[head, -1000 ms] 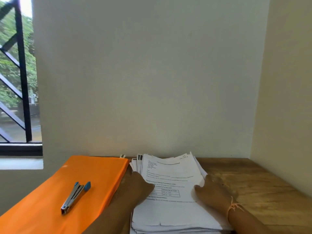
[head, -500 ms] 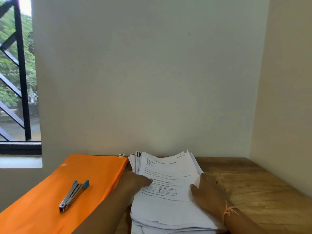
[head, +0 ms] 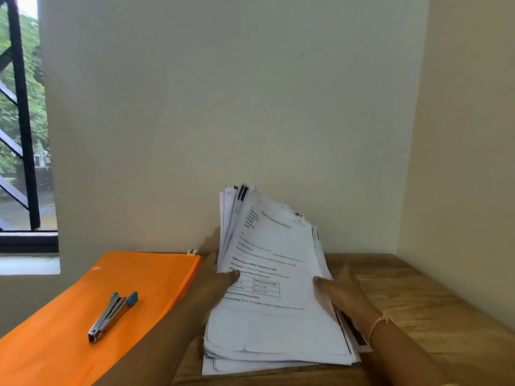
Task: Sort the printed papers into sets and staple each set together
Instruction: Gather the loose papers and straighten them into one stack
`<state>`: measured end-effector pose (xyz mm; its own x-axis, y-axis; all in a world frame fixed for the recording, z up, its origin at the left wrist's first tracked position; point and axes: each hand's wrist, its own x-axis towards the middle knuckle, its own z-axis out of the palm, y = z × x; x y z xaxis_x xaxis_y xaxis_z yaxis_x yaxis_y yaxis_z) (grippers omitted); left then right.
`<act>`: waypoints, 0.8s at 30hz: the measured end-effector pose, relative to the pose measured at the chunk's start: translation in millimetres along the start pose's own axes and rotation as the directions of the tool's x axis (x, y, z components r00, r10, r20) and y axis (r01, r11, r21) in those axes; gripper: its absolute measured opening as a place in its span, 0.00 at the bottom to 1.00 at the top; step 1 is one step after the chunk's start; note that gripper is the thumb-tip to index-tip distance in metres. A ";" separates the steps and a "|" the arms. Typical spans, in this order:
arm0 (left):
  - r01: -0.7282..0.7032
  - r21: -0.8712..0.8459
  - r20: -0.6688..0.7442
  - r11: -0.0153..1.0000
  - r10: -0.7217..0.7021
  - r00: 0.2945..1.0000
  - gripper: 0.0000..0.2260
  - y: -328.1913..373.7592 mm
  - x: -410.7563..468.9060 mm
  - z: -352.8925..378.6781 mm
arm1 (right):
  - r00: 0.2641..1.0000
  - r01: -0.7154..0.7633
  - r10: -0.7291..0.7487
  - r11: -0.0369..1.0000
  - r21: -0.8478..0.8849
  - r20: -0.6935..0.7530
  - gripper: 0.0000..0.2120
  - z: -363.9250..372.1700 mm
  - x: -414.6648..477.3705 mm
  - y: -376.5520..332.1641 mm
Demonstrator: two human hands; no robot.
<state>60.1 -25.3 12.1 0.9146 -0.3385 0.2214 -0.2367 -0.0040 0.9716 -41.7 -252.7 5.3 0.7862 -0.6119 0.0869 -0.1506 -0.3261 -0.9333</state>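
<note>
Cream walls meet in a corner on the right, and a black-framed window (head: 19,121) with slanting bars shows green trees at far left. Below it, a flat orange zip folder (head: 83,316) lies at the left end of the brown wooden counter (head: 418,302), running from the near left edge up to the far wall. Its contents cannot be seen. A small metal stapler with blue end caps (head: 111,316) lies on top of the folder, apart from both hands, its blue end pointing to the far right.

Just right of the folder, the left hand (head: 214,282) grips the left edge of a thick stack of white printed papers (head: 273,316). The thumb is pressed on the top sheet beside a small printed table, and the fingers are hidden behind the pile. The stack stands between the two hands at the middle of the counter. Its far end is tilted up towards the wall with the sheets fanned unevenly, while its near end rests on the wood over a few flat sheets.

The right hand (head: 342,293) holds the stack's right edge, thumb on the top sheet and fingers tucked under the pile, out of sight. A thin orange thread band (head: 380,323) circles that wrist. Bare wood runs on to the right wall.
</note>
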 end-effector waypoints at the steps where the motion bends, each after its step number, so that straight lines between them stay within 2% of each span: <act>1: -0.026 -0.033 0.010 0.999 0.027 1.000 0.25 2.0 -0.7 -0.1 | 1.000 -0.019 0.019 0.993 0.113 -0.005 0.47 -3.9 2.1 -1.4; 3: -0.075 -0.082 0.019 0.994 0.076 0.997 0.23 7.2 -3.1 0.0 | 0.996 -0.088 0.076 0.954 0.286 0.051 0.44 -10.0 1.9 -5.9; 6: -0.151 -0.126 0.015 0.980 0.154 0.988 0.22 14.3 -8.2 2.5 | 0.981 -0.144 0.074 0.896 0.419 0.179 0.25 -15.5 1.1 -9.8; 9: -0.225 -0.135 -0.029 0.965 0.223 0.974 0.21 22.0 -15.0 7.6 | 0.999 0.000 -0.020 0.912 0.410 0.045 0.13 -18.3 1.7 -19.3; 13: -0.324 -0.114 -0.103 0.939 0.313 0.944 0.20 33.8 -21.1 12.0 | 0.981 0.193 -0.160 0.855 0.482 -0.110 0.10 -21.4 -6.9 -41.5; 17: -0.384 -0.099 -0.141 0.918 0.370 0.919 0.24 43.6 -21.8 12.5 | 0.920 0.392 -0.322 0.795 0.464 -0.225 0.11 -25.0 -14.5 -55.6; 20: -0.401 -0.064 -0.142 0.914 0.390 0.910 0.23 45.7 -22.2 10.4 | 0.915 0.398 -0.366 0.759 0.515 -0.169 0.13 -28.2 -16.6 -55.8; 24: -0.387 -0.110 -0.098 0.916 0.377 0.921 0.23 47.5 -23.2 9.5 | 0.913 0.388 -0.390 0.753 0.531 -0.114 0.09 -28.1 -14.8 -51.0</act>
<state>24.6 -26.6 52.3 0.7850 -0.2212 0.5786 -0.5343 0.2310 0.8131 -62.5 -247.2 61.4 0.7084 -0.5140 0.4837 0.5101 -0.1007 -0.8542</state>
